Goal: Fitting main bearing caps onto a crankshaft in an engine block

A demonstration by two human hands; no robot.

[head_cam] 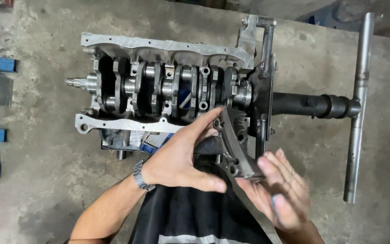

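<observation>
Dim, even overhead light – soft shadows, dull metal glare (right hand [281, 192] motion-blurred).
</observation>
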